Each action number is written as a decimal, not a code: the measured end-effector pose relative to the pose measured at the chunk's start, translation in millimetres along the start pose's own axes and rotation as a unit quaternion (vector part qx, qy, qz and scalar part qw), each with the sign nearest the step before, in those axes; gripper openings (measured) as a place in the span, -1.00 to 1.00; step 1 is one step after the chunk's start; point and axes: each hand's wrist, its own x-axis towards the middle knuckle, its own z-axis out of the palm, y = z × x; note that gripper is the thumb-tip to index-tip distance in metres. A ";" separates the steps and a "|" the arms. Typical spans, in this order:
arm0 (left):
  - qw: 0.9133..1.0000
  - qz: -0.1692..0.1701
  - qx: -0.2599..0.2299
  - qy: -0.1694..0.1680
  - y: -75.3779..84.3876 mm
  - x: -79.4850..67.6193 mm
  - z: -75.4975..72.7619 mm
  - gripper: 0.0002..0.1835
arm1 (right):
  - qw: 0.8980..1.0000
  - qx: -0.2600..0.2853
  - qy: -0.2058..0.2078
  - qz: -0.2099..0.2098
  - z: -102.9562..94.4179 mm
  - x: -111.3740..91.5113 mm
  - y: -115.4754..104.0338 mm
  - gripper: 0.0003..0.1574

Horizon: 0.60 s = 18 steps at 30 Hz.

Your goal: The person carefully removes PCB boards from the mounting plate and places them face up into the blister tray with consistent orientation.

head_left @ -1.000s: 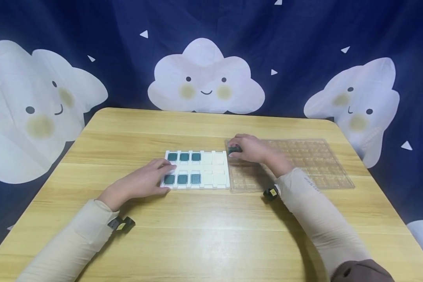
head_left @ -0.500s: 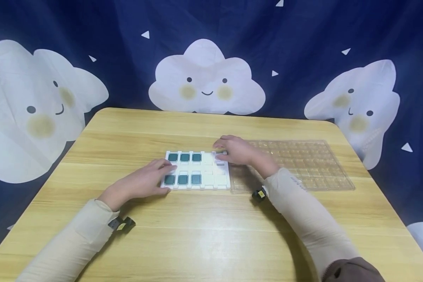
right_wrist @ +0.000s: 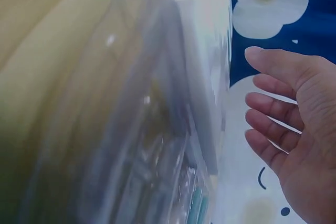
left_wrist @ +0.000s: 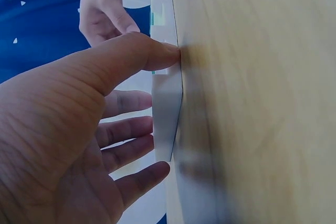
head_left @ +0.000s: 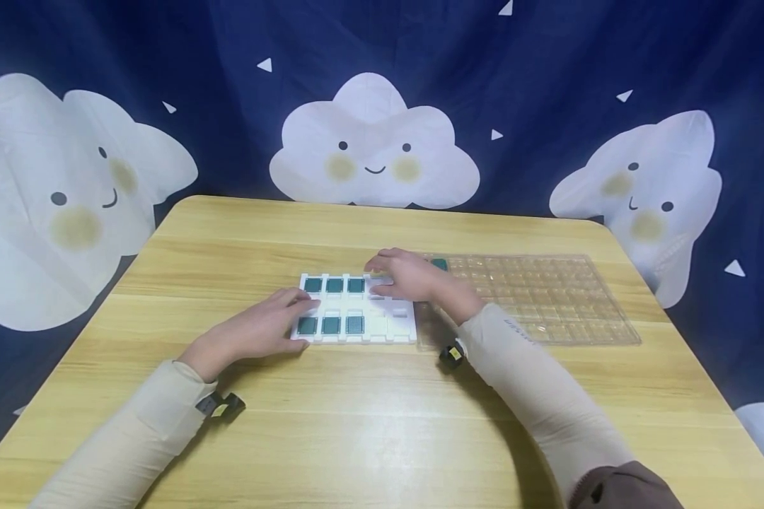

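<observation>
A white tray (head_left: 395,311) lies on the table with green square chips (head_left: 334,285) in two rows at its left. My left hand (head_left: 261,325) rests at the tray's left end, thumb tip against the front edge and index finger over the top; in the left wrist view the fingers (left_wrist: 128,132) reach its side. My right hand (head_left: 407,274) is over the tray's back right part, beside the third chip of the back row. The right wrist view shows its fingers (right_wrist: 273,119) apart with nothing between them. One green chip (head_left: 440,264) sits in the clear tray behind that hand.
The clear plastic tray (head_left: 547,297) with many small compartments lies against the white tray's right side. Both trays are on a wooden table (head_left: 356,424). A dark blue curtain (head_left: 528,56) with white clouds hangs behind the far edge.
My right hand has moved left from the clear tray's corner, where it held a green chip, to over the white tray. That chip now shows in the clear tray. My left hand keeps its place.
</observation>
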 end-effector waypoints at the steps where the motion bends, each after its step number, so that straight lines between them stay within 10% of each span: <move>1: 1.000 -0.001 -0.001 0.000 0.3 -0.2 0.0 -0.20 | 1.000 0.002 -0.001 0.000 0.8 1.1 -1.3 -0.43; 18: 1.000 0.002 -0.001 -0.001 0.1 -0.1 -0.1 -0.20 | 1.000 -0.005 -0.002 -0.013 12.4 18.3 -12.1 -0.38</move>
